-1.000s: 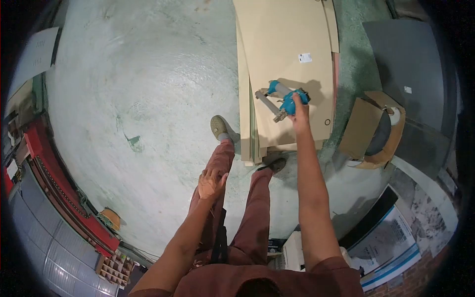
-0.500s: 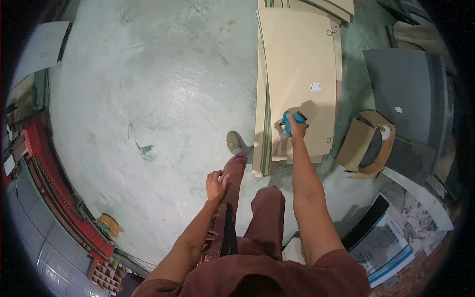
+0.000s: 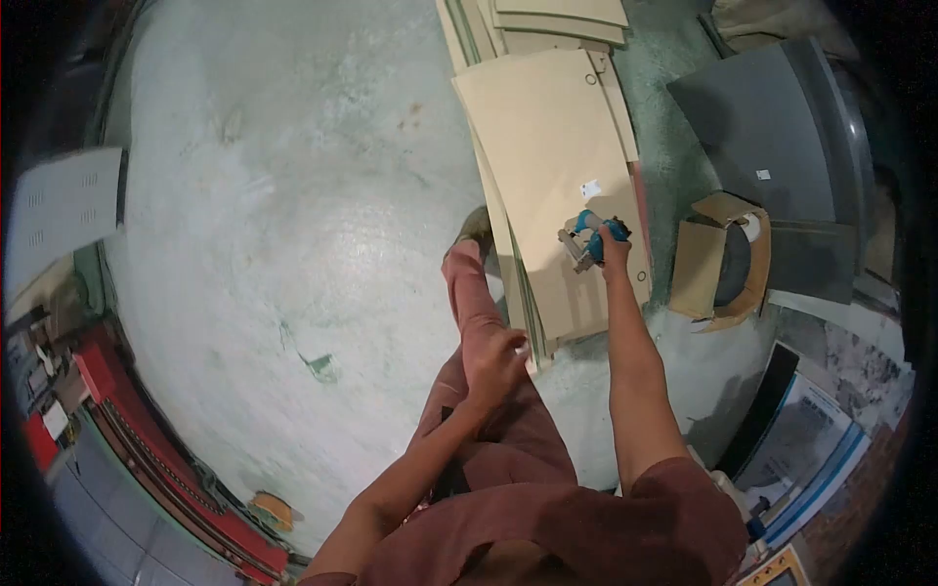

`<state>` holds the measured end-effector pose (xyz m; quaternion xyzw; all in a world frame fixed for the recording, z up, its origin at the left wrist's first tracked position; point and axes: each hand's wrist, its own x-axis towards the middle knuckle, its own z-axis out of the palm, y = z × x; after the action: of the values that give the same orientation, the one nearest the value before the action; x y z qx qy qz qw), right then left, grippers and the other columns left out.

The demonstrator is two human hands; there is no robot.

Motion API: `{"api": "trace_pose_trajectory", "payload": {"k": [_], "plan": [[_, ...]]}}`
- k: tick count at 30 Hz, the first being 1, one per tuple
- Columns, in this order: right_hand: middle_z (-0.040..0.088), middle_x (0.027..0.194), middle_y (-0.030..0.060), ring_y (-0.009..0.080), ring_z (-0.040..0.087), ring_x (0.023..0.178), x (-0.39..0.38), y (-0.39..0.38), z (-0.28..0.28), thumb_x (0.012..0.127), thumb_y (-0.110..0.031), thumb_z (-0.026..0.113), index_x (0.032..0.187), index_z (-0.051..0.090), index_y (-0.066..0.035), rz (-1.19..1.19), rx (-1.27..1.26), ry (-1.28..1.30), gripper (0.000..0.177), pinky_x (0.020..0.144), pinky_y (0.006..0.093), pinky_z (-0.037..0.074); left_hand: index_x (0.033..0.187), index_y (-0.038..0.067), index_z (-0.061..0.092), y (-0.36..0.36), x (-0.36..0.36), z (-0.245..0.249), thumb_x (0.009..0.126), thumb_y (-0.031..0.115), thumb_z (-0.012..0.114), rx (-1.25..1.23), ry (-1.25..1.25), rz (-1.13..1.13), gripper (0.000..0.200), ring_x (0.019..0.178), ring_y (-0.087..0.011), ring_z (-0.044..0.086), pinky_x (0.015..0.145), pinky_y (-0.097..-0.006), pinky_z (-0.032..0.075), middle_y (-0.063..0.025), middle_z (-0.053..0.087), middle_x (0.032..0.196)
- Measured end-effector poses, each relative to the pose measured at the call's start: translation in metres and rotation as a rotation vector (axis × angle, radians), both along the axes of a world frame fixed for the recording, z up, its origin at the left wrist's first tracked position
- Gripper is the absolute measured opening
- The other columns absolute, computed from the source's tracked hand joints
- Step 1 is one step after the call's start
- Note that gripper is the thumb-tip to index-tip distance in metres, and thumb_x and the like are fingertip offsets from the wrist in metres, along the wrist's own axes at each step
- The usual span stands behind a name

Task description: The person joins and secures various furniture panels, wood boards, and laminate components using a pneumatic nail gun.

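Gripping a blue tool (image 3: 584, 234), the right hand (image 3: 616, 246) hovers over a beige board (image 3: 542, 146); the left hand (image 3: 496, 356) rests loosely spread and empty on the thigh (image 3: 477, 303).

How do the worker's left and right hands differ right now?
The right hand is closed around the blue tool; the left hand appears empty, its fingers too blurred to read. The right hand is stretched forward over the beige panel; the left hand is drawn in against the thigh, near the panel stack's near corner. Both are bare.
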<state>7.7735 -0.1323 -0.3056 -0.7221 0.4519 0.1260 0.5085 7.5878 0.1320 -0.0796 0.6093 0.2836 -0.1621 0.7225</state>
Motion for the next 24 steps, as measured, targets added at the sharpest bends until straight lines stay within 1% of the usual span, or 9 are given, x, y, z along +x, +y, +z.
{"api": "trace_pose_trajectory", "payload": {"k": [3,5,6,9,11,15,21,22,24], "plan": [[0.046,0.104,0.0122,0.0222,0.052,0.085,0.047,-0.016,-0.004,0.070,-0.024,0.068,0.121,0.029,0.001,-0.257,-0.015,-0.057,0.069,0.060,0.0374,0.047,0.109,0.001,0.047,-0.009,0.056,-0.001,0.078,0.017,0.060,-0.053,-0.161,-0.282,0.037,0.090,-0.0221,0.055,0.077,-0.0301,0.043,-0.0130,0.056,0.097],[0.025,0.128,0.0224,0.0294,0.032,0.117,0.079,-0.046,-0.026,0.071,-0.031,0.066,0.128,0.002,0.009,-0.121,0.192,-0.141,0.095,0.095,0.0344,0.030,0.116,0.003,0.042,-0.011,0.094,0.001,0.078,0.020,0.060,-0.134,-0.192,-0.473,0.046,0.093,-0.0215,0.054,0.080,-0.0303,0.042,-0.0127,0.055,0.103],[0.024,0.129,0.0211,0.0288,0.031,0.118,0.088,-0.048,-0.029,0.072,-0.031,0.065,0.129,0.002,0.008,-0.177,0.214,-0.165,0.094,0.096,0.0347,0.028,0.122,0.000,0.035,-0.004,0.126,0.014,0.080,0.015,0.056,-0.139,-0.043,-0.670,0.049,0.104,-0.0215,0.048,0.087,-0.0326,0.039,-0.0133,0.050,0.111],[0.021,0.130,0.0188,0.0280,0.030,0.118,0.138,-0.052,-0.027,0.073,-0.032,0.064,0.129,0.000,0.007,-0.291,0.180,-0.113,0.093,0.096,0.0363,0.027,0.120,0.004,0.038,-0.010,0.156,-0.001,0.077,0.024,0.061,-0.172,-0.061,-0.650,0.052,0.096,-0.0220,0.053,0.081,-0.0317,0.042,-0.0125,0.053,0.109],[0.045,0.104,0.0095,0.0205,0.047,0.088,0.162,-0.040,-0.019,0.072,-0.027,0.068,0.124,0.031,-0.005,-0.535,0.013,-0.103,0.067,0.069,0.0425,0.041,0.122,0.005,0.036,-0.012,0.178,0.007,0.077,0.024,0.061,-0.140,-0.028,-0.721,0.055,0.097,-0.0220,0.053,0.080,-0.0312,0.042,-0.0120,0.052,0.110],[0.037,0.118,0.0130,0.0260,0.042,0.103,0.167,-0.074,-0.071,0.070,-0.033,0.069,0.124,0.029,-0.005,-0.426,0.099,-0.188,0.073,0.075,0.0458,0.042,0.123,0.006,0.035,-0.015,0.202,0.008,0.076,0.024,0.063,-0.260,0.018,-0.716,0.057,0.096,-0.0215,0.053,0.075,-0.0311,0.044,-0.0108,0.053,0.110],[0.041,0.113,0.0123,0.0277,0.045,0.100,0.183,-0.058,-0.027,0.070,-0.031,0.068,0.120,0.036,-0.004,-0.650,0.184,-0.127,0.066,0.076,0.0472,0.042,0.122,0.005,0.037,-0.006,0.230,0.000,0.076,0.024,0.062,-0.179,0.097,-0.752,0.055,0.096,-0.0221,0.053,0.076,-0.0322,0.043,-0.0119,0.053,0.107],[0.040,0.114,0.0126,0.0278,0.044,0.101,0.181,-0.059,-0.029,0.069,-0.031,0.069,0.120,0.036,-0.003,-0.692,0.213,-0.105,0.066,0.077,0.0477,0.042,0.124,0.001,0.032,-0.007,0.236,0.000,0.078,0.013,0.058,-0.209,0.135,-0.803,0.054,0.099,-0.0243,0.051,0.083,-0.0333,0.040,-0.0151,0.050,0.110],[0.039,0.115,0.0128,0.0278,0.044,0.101,0.173,-0.056,-0.025,0.069,-0.032,0.069,0.119,0.036,-0.003,-0.662,0.230,-0.132,0.067,0.077,0.0477,0.042,0.124,0.001,0.032,-0.014,0.246,0.001,0.078,0.013,0.058,-0.211,0.121,-0.831,0.054,0.099,-0.0243,0.051,0.084,-0.0335,0.040,-0.0150,0.050,0.110]]}}
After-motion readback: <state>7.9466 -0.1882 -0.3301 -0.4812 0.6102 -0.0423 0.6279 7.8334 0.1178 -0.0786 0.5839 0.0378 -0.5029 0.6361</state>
